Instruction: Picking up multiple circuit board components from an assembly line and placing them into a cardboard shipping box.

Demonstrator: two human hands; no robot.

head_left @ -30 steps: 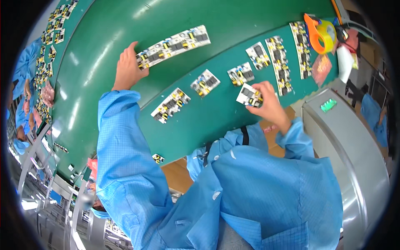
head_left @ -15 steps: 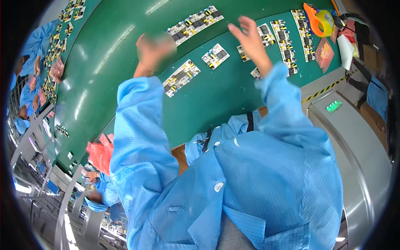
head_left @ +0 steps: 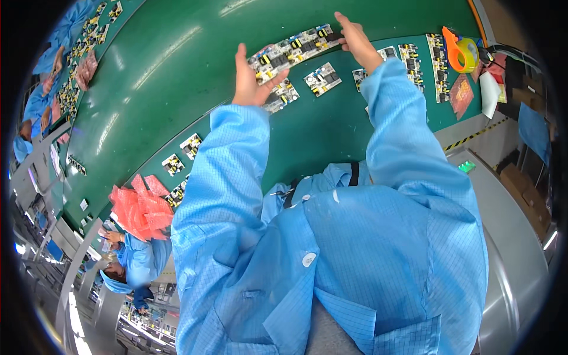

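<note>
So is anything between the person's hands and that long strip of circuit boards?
No. The left hand and the right hand each touch an end of the long strip of circuit boards, above the green belt. Nothing sits between.

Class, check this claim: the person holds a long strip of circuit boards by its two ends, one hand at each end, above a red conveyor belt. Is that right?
Not quite: the belt is green, not red. The head view shows it. The rest stands: the left hand and the right hand hold the long strip of circuit boards by its two ends, one hand at each end, above the belt.
</note>
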